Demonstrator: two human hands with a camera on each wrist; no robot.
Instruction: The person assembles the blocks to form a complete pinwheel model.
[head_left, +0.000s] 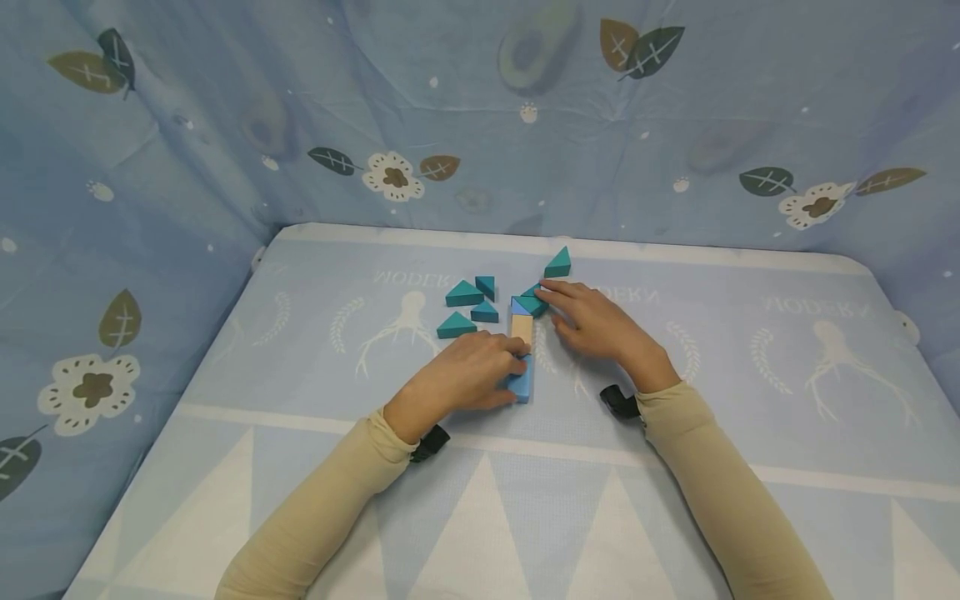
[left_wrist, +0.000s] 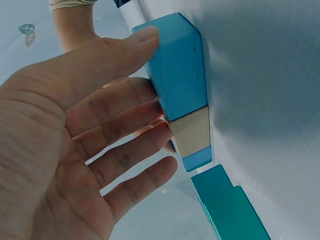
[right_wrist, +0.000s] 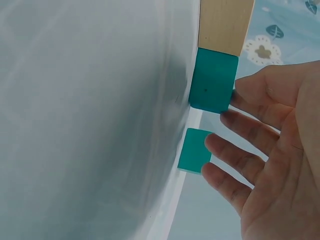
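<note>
A row of blocks runs away from me: a blue block [head_left: 522, 387] nearest, then a plain wooden block [head_left: 522, 328] and a small blue triangular face [head_left: 517, 307]. My left hand [head_left: 470, 370] rests against the blue block's left side; in the left wrist view its thumb [left_wrist: 145, 37] lies on that block and the other fingers fan out loosely alongside. At the row's far right, teal triangular blocks [head_left: 534, 306] lie at the fingertips of my right hand [head_left: 600, 325]. Thumb and forefinger touch the corner of a teal block [right_wrist: 214, 82] in the right wrist view.
Several loose teal triangular blocks, one of them here [head_left: 456, 325], lie left of the row. Another teal triangle [head_left: 558, 262] sits beyond my right hand. A patterned cloth [head_left: 750, 367] covers the table, with a blue curtain [head_left: 480, 125] behind its far edge.
</note>
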